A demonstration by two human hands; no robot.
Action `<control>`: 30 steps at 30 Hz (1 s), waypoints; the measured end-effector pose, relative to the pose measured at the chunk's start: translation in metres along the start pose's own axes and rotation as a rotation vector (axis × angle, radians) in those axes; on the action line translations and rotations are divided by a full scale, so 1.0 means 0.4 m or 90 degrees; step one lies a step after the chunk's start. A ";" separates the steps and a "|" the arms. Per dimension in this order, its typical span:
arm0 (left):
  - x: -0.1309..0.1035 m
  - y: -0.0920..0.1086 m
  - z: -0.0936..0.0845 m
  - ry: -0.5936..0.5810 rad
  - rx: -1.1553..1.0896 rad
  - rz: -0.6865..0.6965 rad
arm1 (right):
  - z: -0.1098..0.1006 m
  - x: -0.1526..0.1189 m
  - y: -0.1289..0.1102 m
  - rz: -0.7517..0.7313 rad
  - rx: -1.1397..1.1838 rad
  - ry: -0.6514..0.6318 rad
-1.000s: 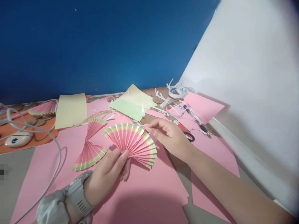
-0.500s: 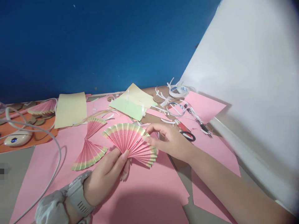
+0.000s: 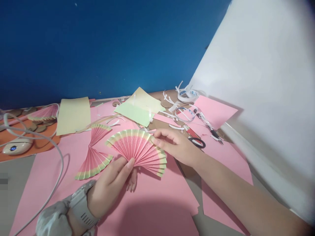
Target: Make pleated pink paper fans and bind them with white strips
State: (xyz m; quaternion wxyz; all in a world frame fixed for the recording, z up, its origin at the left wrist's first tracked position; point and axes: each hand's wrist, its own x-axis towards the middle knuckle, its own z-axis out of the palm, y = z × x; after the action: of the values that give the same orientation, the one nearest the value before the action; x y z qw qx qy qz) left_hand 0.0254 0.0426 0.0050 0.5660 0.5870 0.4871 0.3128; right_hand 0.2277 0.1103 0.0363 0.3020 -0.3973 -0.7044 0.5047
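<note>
A pleated paper fan [image 3: 140,149], pink with a yellow-green rim and small dark specks like a watermelon slice, is spread above the pink paper [image 3: 157,196]. My left hand [image 3: 110,183] pinches its gathered base between thumb and fingers. At the fan's upper right rim, my right hand [image 3: 174,144] has thumb and index finger closed on the pleated edge. Left of it lies another pleated piece [image 3: 94,164], shaped like a bow tie, in the same colours.
Yellow-green sheets [image 3: 75,116] lie toward the blue wall. Scissors [image 3: 197,142], a pen [image 3: 216,136], tape rolls [image 3: 187,95] and white strips are at the right. A white cable [image 3: 61,170] crosses the left side beside a cream glue gun-like device [image 3: 17,146].
The fan has spread slightly wider at both sides. My right thumb and fingers have drawn in to pinch its upper right rim, while my left hand keeps its hold at the base.
</note>
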 end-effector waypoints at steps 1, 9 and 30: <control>-0.001 0.001 0.000 0.002 -0.003 -0.002 | 0.001 0.000 0.002 0.008 0.018 -0.001; 0.002 0.000 -0.002 0.020 0.014 0.000 | 0.003 0.000 0.004 0.037 0.047 0.010; 0.000 -0.001 -0.003 0.002 0.050 0.016 | 0.002 0.000 0.003 0.018 -0.010 0.018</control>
State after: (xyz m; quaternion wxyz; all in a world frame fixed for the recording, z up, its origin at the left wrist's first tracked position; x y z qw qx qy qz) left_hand 0.0244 0.0431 0.0048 0.5375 0.6144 0.4928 0.3014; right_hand 0.2275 0.1100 0.0351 0.3017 -0.4171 -0.6981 0.4977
